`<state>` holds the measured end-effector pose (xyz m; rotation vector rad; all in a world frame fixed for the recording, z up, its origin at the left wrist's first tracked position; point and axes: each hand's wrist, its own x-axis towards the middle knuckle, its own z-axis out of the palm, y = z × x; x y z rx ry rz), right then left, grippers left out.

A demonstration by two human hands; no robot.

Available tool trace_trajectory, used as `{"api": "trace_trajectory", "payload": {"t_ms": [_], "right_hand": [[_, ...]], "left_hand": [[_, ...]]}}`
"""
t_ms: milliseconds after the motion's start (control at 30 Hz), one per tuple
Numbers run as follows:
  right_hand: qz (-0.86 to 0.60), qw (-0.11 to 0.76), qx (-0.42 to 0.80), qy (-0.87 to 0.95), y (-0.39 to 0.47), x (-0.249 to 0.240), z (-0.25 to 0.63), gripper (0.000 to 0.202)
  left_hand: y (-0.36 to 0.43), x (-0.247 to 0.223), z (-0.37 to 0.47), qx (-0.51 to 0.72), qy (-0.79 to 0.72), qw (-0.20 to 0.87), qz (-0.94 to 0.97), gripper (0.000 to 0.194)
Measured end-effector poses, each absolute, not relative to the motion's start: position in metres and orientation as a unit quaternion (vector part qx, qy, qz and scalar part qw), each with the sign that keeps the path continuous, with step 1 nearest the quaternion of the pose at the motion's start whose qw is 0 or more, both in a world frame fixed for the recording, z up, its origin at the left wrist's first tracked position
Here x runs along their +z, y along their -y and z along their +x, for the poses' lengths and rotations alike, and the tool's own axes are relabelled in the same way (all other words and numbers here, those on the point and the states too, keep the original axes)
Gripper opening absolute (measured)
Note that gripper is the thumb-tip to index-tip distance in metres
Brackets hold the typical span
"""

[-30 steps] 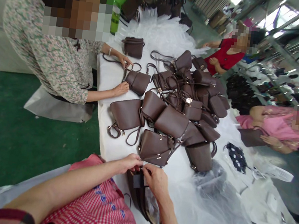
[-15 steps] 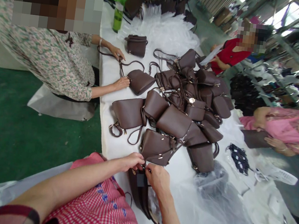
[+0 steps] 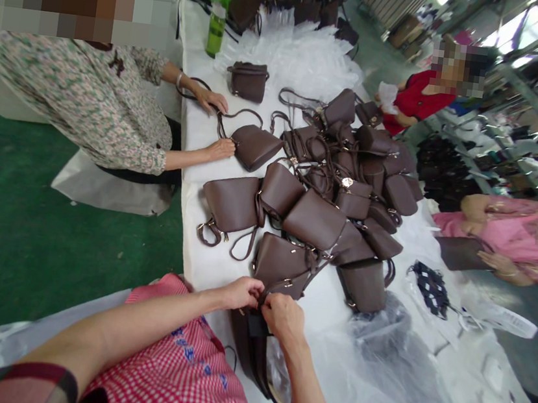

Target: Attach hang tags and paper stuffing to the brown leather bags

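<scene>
In front of me a dark brown handbag stands at the table's near edge, partly covered by my forearm. My left hand is closed at its upper end, fingertips pinching what looks like the bag's strap. Close beside it, my right hand is curled with thumb and finger pressed together on the same strap. The fingers hide most of the strap. Just beyond both hands lies another brown handbag with gold-coloured fittings.
Many brown handbags are heaped on the white table. Clear plastic lies at right. A co-worker's hands are on a bag at left. Two more people stand across the table. A green bottle stands near white wrapping.
My hands stay at the bag's upper end with only a slight shift. The co-worker's fingers at left have flattened out. The person in red has moved the white sheet.
</scene>
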<state>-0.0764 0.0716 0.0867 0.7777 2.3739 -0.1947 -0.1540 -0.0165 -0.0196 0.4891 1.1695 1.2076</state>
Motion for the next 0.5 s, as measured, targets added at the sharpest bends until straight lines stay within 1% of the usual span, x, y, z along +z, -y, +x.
{"api": "trace_trajectory", "payload": {"t_ms": [100,233,300,433,500], "right_hand": [[0.301,0.284,-0.134,-0.901,-0.076,0.085,-0.069,0.017],[0.271,0.203,-0.232,-0.912,-0.081,0.085,-0.061,0.02],[0.258,0.173,-0.228,-0.923,-0.076,0.084,-0.063,0.023],[0.257,0.181,-0.171,-0.934,-0.059,0.079,-0.078,0.028],[0.253,0.174,-0.176,-0.935,-0.054,0.073,-0.083,0.027]], "left_hand": [[0.018,-0.013,-0.157,0.516,-0.55,0.601,0.265,0.022],[0.026,-0.001,-0.166,0.493,-0.612,0.53,0.319,0.023],[0.03,0.004,-0.172,0.475,-0.645,0.488,0.347,0.026],[0.035,0.013,-0.184,0.414,-0.723,0.359,0.42,0.027],[0.037,0.015,-0.189,0.419,-0.739,0.345,0.399,0.026]]}}
